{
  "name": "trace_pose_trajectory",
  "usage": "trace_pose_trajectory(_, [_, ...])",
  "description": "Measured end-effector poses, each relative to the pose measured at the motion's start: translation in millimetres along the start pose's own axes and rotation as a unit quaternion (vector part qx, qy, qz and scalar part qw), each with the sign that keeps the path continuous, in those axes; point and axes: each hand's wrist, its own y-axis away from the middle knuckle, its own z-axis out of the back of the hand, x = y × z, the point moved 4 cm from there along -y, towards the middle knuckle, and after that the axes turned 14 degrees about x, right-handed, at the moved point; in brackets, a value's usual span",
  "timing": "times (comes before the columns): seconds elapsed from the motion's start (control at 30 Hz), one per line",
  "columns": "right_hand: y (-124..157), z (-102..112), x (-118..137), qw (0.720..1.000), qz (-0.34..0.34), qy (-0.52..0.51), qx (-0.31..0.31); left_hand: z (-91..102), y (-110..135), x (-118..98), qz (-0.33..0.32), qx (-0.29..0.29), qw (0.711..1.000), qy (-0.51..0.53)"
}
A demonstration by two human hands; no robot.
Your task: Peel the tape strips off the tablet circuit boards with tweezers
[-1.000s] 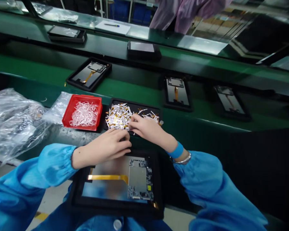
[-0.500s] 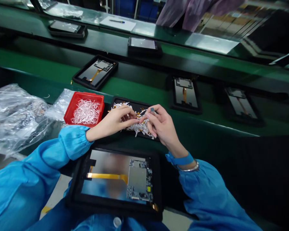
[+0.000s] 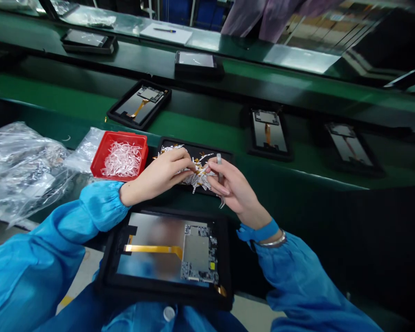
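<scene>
Over a black tray point(image 3: 224, 156) heaped with small white-and-orange flex pieces point(image 3: 198, 183), both my hands work close together. My left hand point(image 3: 166, 173) reaches in from the left, its thumb and fingers pinched at the heap; whatever lies between the tips is hidden. My right hand point(image 3: 233, 186) is closed round slim grey tweezers point(image 3: 219, 161), whose thin ends poke out below the palm. Its thumb and forefinger meet at the heap's right side. Nearer my body lies a tablet screen assembly point(image 3: 152, 267) in a black frame, with an orange ribbon cable point(image 3: 152, 249) and a circuit board point(image 3: 197, 253).
Left of the tray stands a red bin point(image 3: 94, 161) of curly white strips, beside clear plastic bags point(image 3: 20, 170). Beyond, several framed tablet assemblies, such as this one point(image 3: 268, 131), lie on the green line point(image 3: 207, 122). Paper with a pen point(image 3: 164, 30) lies farther back.
My hands have drawn slightly apart. My left fingers have dipped lower toward the heap, and the right hand has turned so the tweezers' thin ends show below it.
</scene>
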Motion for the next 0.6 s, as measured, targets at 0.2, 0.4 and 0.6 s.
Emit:
trace_pose_trajectory(0.2, [4.8, -4.5, -2.5, 1.0, 0.013, 0.001, -0.012, 3.9, -1.8, -8.9, -0.016, 0.0, 1.0, 0.027])
trace_pose_trajectory(0.4, [9.6, -9.7, -5.6, 0.998, 0.047, 0.028, -0.029, 4.0, -1.1, -22.0, -0.041, 0.0, 0.998, 0.043])
trace_pose_trajectory(0.6, [31.6, -17.3, 0.7, 0.982, 0.072, 0.174, 0.003, 1.2, 1.6, -33.5, -0.069, 0.017, 0.997, -0.01])
